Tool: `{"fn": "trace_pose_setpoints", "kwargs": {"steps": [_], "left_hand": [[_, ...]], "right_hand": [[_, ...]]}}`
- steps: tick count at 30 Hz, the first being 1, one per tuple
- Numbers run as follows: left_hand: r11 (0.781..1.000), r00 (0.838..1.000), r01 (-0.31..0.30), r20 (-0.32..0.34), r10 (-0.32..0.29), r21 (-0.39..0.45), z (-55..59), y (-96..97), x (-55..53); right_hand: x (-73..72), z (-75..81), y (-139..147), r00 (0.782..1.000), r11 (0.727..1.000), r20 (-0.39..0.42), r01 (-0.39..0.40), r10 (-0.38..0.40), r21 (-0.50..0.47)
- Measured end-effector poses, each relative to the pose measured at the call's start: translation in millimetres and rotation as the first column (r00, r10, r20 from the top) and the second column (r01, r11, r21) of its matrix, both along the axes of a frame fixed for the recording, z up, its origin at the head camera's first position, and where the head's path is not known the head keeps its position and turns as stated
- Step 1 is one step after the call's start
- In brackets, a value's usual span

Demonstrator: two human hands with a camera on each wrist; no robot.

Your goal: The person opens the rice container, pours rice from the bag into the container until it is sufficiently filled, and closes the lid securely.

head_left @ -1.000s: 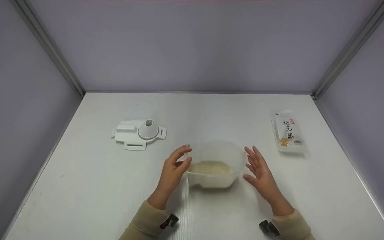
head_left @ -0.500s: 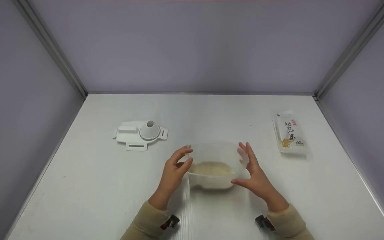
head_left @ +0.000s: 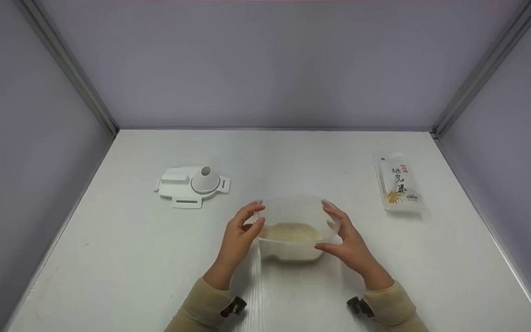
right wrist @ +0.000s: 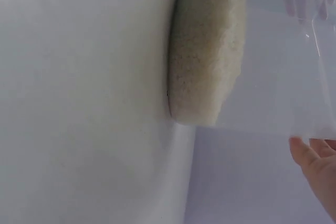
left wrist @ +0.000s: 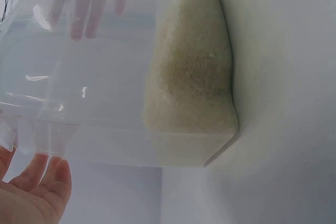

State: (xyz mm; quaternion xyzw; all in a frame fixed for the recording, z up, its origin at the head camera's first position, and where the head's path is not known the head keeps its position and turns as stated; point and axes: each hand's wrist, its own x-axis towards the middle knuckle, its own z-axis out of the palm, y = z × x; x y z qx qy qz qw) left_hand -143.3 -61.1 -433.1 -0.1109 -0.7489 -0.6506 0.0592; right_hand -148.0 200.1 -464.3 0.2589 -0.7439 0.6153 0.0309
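While holding, in the curled left hand [head_left: 240,230], the left end of the clear container [head_left: 293,210], also grips its right end in the right hand [head_left: 351,242], with thumb near and fingers far. Stands upright between both on the white table [head_left: 454,267], with pale grains [head_left: 291,232] across its bottom. Has a white spouted piece [head_left: 191,185] to its far left and a printed packet [head_left: 399,184] to its far right.

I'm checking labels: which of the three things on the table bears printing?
The packet at far right; the clear container and white spouted lid show none.
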Motion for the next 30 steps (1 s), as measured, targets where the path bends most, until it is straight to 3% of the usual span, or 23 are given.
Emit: {"fn": "trace_pose_setpoints", "kwargs": {"steps": [3, 11, 15, 20, 25, 30], "left_hand": [[1.000, 1.000, 0.005, -0.006, -0.005, -0.007, -0.3, 1.0, -1.3], [1.000, 1.000, -0.018, -0.006, 0.018, -0.014, -31.3, -2.7, -11.4], [0.999, 1.000, -0.016, -0.025, 0.015, -0.039, -32.9, -4.7, -11.7], [0.991, 0.998, 0.034, -0.053, -0.041, -0.132, -27.6, -9.8, -11.8], [0.955, 0.991, 0.076, -0.080, -0.103, -0.287, -26.6, -21.3, -10.4], [0.885, 0.985, 0.054, -0.119, -0.122, -0.462, -25.1, -36.6, -8.1]], "right_hand": [[0.8, -0.4, 1.0, 1.000, 1.000, 0.002, 0.005, -0.005, -0.007], [2.7, -1.9, 0.3, 0.999, 0.999, 0.016, 0.029, -0.029, 0.024], [-0.3, -11.9, 1.5, 0.997, 0.998, 0.055, 0.059, -0.060, 0.032], [-4.8, -23.5, 4.0, 0.990, 0.997, 0.118, 0.076, -0.079, 0.031], [-5.8, -26.6, 4.4, 0.993, 0.998, 0.101, 0.060, -0.061, 0.021], [-4.9, -25.4, 5.4, 0.994, 0.998, 0.084, 0.062, -0.063, 0.014]]}}
